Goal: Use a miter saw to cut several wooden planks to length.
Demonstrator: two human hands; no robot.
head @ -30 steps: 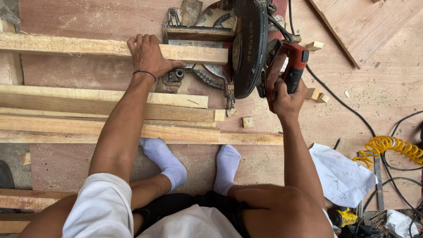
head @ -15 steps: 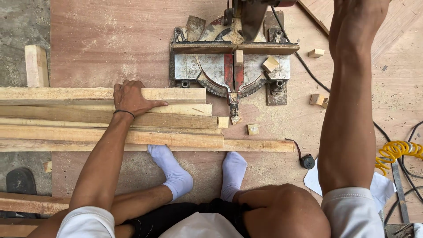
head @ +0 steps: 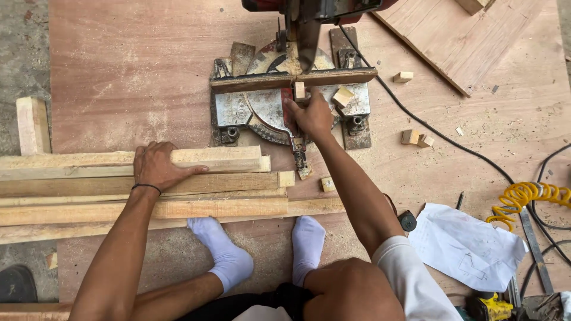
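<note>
Since half a second ago the right hand (head: 310,116) has come down from the raised saw head to the saw's base, where its fingers close on a small wood offcut (head: 299,90) standing against the fence; whether it grips or only touches the piece is hard to tell. The left hand (head: 157,167) has stayed on the stack of wooden battens (head: 226,184), fingers spread and pressed flat on top of it. Nearest the camera are the person's bent knees and two feet in white socks (head: 229,255), planted on the plywood sheet (head: 131,77) that serves as the floor. The battens lie across the sheet just beyond the toes, running off its left edge onto grey concrete, where a short upright block (head: 33,125) stands beside them. Beyond the stack sits the miter saw (head: 291,104), near the middle of the sheet's far half, its head lifted at the top edge of view. Small cut blocks (head: 416,138) lie scattered to the right of the saw, and a black power cord (head: 428,128) snakes past them toward the right edge. Near the right corner rest a sheet of paper with a drawing (head: 467,246) and a coiled yellow hose (head: 526,195). The far left part of the sheet is bare wood dusted with sawdust, the widest open room.
</note>
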